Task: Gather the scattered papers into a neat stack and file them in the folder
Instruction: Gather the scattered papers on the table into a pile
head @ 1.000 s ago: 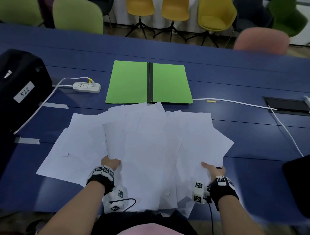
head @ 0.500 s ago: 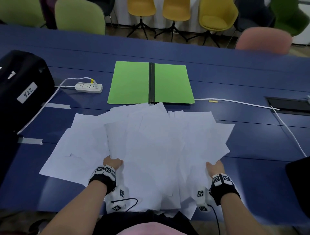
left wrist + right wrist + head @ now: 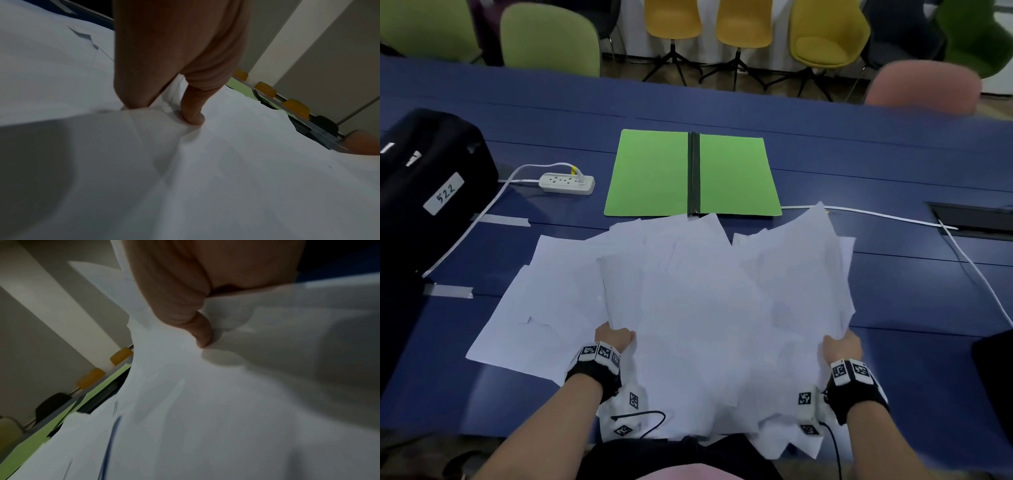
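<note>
Several white papers (image 3: 705,308) lie fanned out over the blue table (image 3: 893,161) in front of me, some hanging off the near edge. My left hand (image 3: 616,337) grips the pile's left side, thumb on top of the papers (image 3: 226,178), fingers tucked under. My right hand (image 3: 840,346) grips the right side the same way, thumb pressed on the papers (image 3: 205,418), and that side is lifted and curling up. Beyond the papers lies the green folder (image 3: 654,174), open flat with a black spine. More sheets to the left (image 3: 544,301) lie flat outside my grip.
A black case (image 3: 431,178) with a "522" label stands at the left. A white power strip (image 3: 566,183) and its cable lie beside the folder. A white cable (image 3: 969,260) runs along the right to a table cable hatch (image 3: 972,219). Chairs (image 3: 822,31) line the far side.
My right hand has gripped the right-hand sheets and raised them, so that side now curls upward toward the folder. The left hand has kept its grip.
</note>
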`<state>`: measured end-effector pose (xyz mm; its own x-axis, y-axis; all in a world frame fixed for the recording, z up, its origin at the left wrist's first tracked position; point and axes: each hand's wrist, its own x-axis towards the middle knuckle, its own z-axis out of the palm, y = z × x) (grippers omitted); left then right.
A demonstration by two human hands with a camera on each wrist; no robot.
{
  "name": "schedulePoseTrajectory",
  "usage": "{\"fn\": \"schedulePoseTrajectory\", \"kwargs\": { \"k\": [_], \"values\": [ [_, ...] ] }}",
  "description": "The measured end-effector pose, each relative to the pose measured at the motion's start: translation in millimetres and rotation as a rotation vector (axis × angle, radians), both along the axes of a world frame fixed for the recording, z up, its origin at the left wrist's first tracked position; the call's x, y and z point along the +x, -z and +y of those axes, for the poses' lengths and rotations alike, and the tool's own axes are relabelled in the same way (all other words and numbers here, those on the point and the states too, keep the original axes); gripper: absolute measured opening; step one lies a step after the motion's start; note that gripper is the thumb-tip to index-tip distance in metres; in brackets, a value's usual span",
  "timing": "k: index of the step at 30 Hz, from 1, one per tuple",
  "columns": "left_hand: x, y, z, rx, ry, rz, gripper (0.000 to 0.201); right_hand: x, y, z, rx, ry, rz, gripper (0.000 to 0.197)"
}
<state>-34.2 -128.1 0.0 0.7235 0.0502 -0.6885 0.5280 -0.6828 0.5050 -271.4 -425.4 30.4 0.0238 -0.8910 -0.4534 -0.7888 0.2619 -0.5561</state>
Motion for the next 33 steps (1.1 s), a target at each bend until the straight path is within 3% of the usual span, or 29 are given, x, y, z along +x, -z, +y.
{"fn": "schedulePoseTrajectory", "kwargs": {
  "k": [7,10,13,18,23,26,30,33],
  "values": [
    [0.5,-3.4,-0.5,-0.004,-0.008,0.026,0.037,3.0,-2.0,6.5,0.215,-0.138,0.056,0.066],
    [-1.4,-4.1,-0.3,-0.004,-0.012,0.03,0.036,1.1,6.0,6.5,0.146,-0.154,0.098,0.056],
    [-2.1,-3.8,0.1,-0.009,-0.036,0.04,0.036,-2.2,-3.3,-4.8,-0.083,-0.103,0.121,0.034],
    [-1.1,-10.5,-2.6,-0.022,-0.061,0.047,0.044,0.1,-42.3,-33.6,-0.326,0.059,-0.085,0.023],
    [5.4,-9.3,4.3,-0.037,-0.074,0.107,0.051,12.9,-52.8,-61.4,-0.16,0.141,-0.359,0.025],
    [14.3,14.2,12.4,-0.061,-0.096,0.139,0.05,23.6,-47.7,-41.5,-0.07,0.053,-0.42,0.023],
    [7.3,-14.5,6.6,-0.168,-0.078,0.18,0.069,39.2,-28.0,16.0,0.052,-0.124,-0.375,0.03],
    [1.7,-20.3,3.4,-0.312,-0.12,0.228,0.084,46.2,-3.1,42.5,0.192,-0.464,-0.174,0.017]
  ]
}}
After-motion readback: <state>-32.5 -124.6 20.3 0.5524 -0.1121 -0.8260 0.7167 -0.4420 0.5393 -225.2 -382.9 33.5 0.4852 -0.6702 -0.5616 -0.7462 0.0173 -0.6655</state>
